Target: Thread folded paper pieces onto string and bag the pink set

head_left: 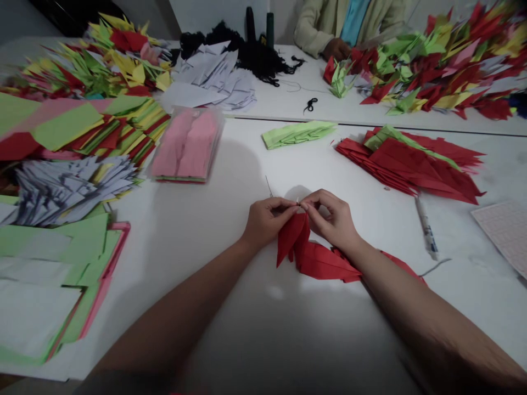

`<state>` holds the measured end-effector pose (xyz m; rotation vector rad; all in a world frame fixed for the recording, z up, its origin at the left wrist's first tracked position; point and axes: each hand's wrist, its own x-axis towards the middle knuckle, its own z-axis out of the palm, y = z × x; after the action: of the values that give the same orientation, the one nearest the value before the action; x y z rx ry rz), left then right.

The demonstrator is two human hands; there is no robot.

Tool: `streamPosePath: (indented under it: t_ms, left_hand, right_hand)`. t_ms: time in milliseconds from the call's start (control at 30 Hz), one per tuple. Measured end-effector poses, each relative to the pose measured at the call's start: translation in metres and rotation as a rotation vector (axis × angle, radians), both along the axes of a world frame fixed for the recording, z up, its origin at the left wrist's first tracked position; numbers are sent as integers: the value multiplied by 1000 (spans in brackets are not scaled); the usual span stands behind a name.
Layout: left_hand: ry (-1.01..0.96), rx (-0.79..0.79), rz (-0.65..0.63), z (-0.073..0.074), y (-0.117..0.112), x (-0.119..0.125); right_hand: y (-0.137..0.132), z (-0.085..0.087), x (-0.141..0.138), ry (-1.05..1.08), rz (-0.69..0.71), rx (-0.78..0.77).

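Note:
Over the white table, my left hand [267,219] is closed in a pinch at the top of a red folded paper piece [293,233]. My right hand [334,216] is pinched shut against the same top edge, its fingertips almost meeting those of the left. Between the fingertips is a tiny dark bit, too small to name. A thin thread or needle [268,185] sticks up behind my left hand. More red folded paper [325,262] hangs from the held piece and lies on the table, running under my right forearm, which hides part of it.
Coloured paper stacks [90,126] and green sheets [82,241] fill the left. Ahead lie a pink packet [187,144], green folded strips [298,134] and red folded papers [411,164]. A marker [426,227] is at right. Across the table sits a person [321,27] beside colourful folded paper [436,66].

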<state>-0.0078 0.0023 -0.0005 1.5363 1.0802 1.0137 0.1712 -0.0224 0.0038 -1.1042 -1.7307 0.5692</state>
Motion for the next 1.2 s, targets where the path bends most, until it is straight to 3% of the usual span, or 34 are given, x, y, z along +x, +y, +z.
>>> streamPosePath:
  t_ms: [167, 400, 600, 833, 1200]
  left_hand:
    - [-93, -45, -59, 2, 2, 0]
    - [-119, -65, -67, 2, 2, -1]
    - [-102, -48, -31, 3, 2, -1]
    - [-97, -72, -45, 4, 1, -1]
    - [-167, -138, -46, 7, 1, -1]
  right_hand:
    - [2, -1, 1, 37, 88, -84]
    - [3, -7, 0, 148, 41, -184]
    - [2, -5, 0, 102, 31, -113]
    - [0, -2, 1, 29, 67, 77]
    - [-1, -5, -2, 35, 26, 97]
